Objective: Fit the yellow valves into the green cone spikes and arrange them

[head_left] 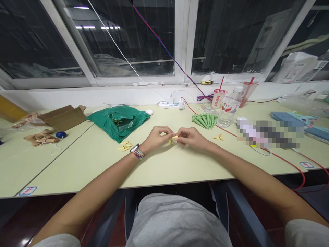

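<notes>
My left hand and my right hand meet over the pale table, fingers pinched together on a small yellow folded paper piece held between them. A striped band sits on my left wrist. Several loose yellow paper pieces lie just left of my left hand, and a small yellow cluster lies to the right of my right hand. A bundle of green paper cones lies behind my right hand.
A green plastic bag lies behind my left hand, with a cardboard box further left. At the back are a power strip, a red-strawed cup and a water bottle. A red cable crosses the table's right side.
</notes>
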The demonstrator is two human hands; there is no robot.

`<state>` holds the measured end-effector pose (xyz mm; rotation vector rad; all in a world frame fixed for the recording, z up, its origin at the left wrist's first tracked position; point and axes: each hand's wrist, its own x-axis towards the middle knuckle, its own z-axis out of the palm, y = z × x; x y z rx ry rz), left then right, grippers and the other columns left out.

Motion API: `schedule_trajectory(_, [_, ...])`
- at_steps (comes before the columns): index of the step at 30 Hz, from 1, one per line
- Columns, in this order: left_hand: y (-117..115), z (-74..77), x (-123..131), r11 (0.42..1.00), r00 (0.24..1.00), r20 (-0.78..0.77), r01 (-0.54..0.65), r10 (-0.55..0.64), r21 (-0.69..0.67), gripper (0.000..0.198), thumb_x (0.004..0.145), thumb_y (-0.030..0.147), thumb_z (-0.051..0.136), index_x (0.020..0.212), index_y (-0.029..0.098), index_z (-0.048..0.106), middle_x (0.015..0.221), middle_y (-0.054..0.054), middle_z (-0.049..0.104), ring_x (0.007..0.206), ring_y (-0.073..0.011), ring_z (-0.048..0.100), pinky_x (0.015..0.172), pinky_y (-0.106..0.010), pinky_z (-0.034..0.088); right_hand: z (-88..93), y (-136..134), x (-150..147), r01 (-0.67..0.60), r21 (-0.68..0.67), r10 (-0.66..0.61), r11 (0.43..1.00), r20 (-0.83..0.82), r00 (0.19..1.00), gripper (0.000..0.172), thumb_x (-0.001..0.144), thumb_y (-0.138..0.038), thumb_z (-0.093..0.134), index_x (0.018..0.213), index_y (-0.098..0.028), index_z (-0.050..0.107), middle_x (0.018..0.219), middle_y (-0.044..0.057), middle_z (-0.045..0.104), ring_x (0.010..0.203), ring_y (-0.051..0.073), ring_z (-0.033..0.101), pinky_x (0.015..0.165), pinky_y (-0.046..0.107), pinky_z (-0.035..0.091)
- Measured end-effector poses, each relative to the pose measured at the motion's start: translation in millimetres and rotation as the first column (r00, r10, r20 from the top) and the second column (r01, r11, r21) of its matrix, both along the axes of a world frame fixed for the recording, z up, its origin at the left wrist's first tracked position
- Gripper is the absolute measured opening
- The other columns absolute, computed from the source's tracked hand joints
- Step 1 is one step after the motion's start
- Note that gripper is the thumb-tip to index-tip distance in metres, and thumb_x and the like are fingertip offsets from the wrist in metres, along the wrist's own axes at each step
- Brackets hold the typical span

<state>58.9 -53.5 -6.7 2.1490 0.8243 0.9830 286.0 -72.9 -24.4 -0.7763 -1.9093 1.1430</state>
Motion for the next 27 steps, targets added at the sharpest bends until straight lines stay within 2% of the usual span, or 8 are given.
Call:
schedule_trajectory(2, [0.3, 0.5, 0.5, 0.999, 1.0, -0.001, 0.019, -0.019, -0.044, 0.029, 0.094, 0.041, 0.071, 0.08, 0.016, 0.074, 0.083, -0.006, 0.074, 0.08, -0.018, 0.066, 0.077, -0.03, 0.049, 0.8, -2.0, -0.9, 0.023, 0.046, -0.025, 0.999, 0.034, 0.999, 0.026, 0.091, -0.042, 0.074, 0.088, -0.017, 0.068, 0.067, -0.001, 0.067, 0.059, 0.012, 0.062, 0.058, 0.023, 0.048])
schedule_trajectory(6, [-0.3, 1.1, 3.4, 0.98, 0.99, 0.116, 0.094, -0.075, -0.174, 0.021, 0.091, 0.037, 0.072, 0.094, 0.016, 0.069, 0.088, -0.004, 0.071, 0.082, -0.0177, 0.065, 0.076, -0.029, 0.049, 2.7, -3.9, 0.2, 0.046, 0.156, -0.059, 0.987, 0.075, 0.995, 0.019, 0.094, -0.036, 0.072, 0.089, -0.018, 0.07, 0.069, -0.001, 0.069, 0.06, 0.012, 0.063, 0.061, 0.024, 0.047])
schedule_trajectory(9, [0.0, 0.6, 4.4, 0.964, 0.983, 0.148, 0.139, -0.107, -0.225, 0.018, 0.091, 0.033, 0.071, 0.098, 0.017, 0.069, 0.09, -0.004, 0.07, 0.083, -0.0169, 0.064, 0.076, -0.029, 0.049, 1.1, -3.5, 2.2, 0.021, 0.334, -0.072, 0.942, 0.142, 0.987, 0.017, 0.098, -0.034, 0.068, 0.091, -0.019, 0.07, 0.074, -0.001, 0.07, 0.065, 0.013, 0.062, 0.064, 0.024, 0.045])
schedule_trajectory(14, [3.8, -3.0, 2.9, 0.93, 0.977, 0.152, 0.191, -0.149, -0.314, 0.015, 0.09, 0.029, 0.071, 0.097, 0.016, 0.068, 0.085, -0.003, 0.068, 0.079, -0.0151, 0.063, 0.074, -0.028, 0.048, -4.8, -2.6, 3.4, -0.068, 0.674, -0.177, 0.736, 0.288, 0.941, 0.022, 0.106, -0.034, 0.057, 0.093, -0.018, 0.065, 0.083, 0.004, 0.069, 0.069, 0.013, 0.057, 0.064, 0.026, 0.039])
schedule_trajectory(19, [6.5, -2.0, 0.2, 0.919, 0.978, 0.137, 0.198, -0.16, -0.341, 0.014, 0.088, 0.029, 0.071, 0.094, 0.016, 0.07, 0.087, -0.004, 0.068, 0.08, -0.0158, 0.063, 0.074, -0.028, 0.048, -2.1, -2.0, 3.0, -0.151, 0.847, -0.324, 0.511, 0.352, 0.878, 0.027, 0.111, -0.033, 0.048, 0.093, -0.018, 0.062, 0.079, 0.004, 0.065, 0.066, 0.015, 0.054, 0.061, 0.03, 0.034])
schedule_trajectory(21, [7.1, -1.0, -1.0, 0.915, 0.978, 0.137, 0.199, -0.16, -0.352, 0.015, 0.088, 0.03, 0.072, 0.094, 0.016, 0.07, 0.085, -0.004, 0.068, 0.079, -0.0158, 0.062, 0.074, -0.028, 0.048, 1.2, -2.6, 3.5, -0.17, 0.872, -0.377, 0.459, 0.364, 0.852, 0.031, 0.111, -0.034, 0.046, 0.089, -0.019, 0.061, 0.077, 0.004, 0.062, 0.065, 0.015, 0.053, 0.06, 0.031, 0.032])
schedule_trajectory(24, [7.0, 0.0, -2.5, 0.899, 0.973, 0.159, 0.216, -0.166, -0.381, 0.016, 0.088, 0.03, 0.074, 0.095, 0.017, 0.07, 0.082, -0.002, 0.067, 0.077, -0.015, 0.062, 0.072, -0.027, 0.047, 4.1, -4.6, 5.0, -0.174, 0.872, -0.406, 0.457, 0.378, 0.832, 0.035, 0.112, -0.032, 0.041, 0.086, -0.02, 0.062, 0.076, 0.005, 0.061, 0.065, 0.016, 0.053, 0.059, 0.032, 0.031])
schedule_trajectory(27, [4.6, 1.8, -2.4, 0.861, 0.963, 0.178, 0.262, -0.203, -0.436, 0.018, 0.087, 0.032, 0.076, 0.096, 0.018, 0.07, 0.081, -0.002, 0.068, 0.075, -0.0159, 0.064, 0.073, -0.029, 0.05, 3.6, -6.6, 6.2, -0.135, 0.854, -0.392, 0.503, 0.365, 0.845, 0.035, 0.112, -0.034, 0.04, 0.095, -0.021, 0.067, 0.081, 0.005, 0.064, 0.065, 0.015, 0.054, 0.06, 0.031, 0.034])
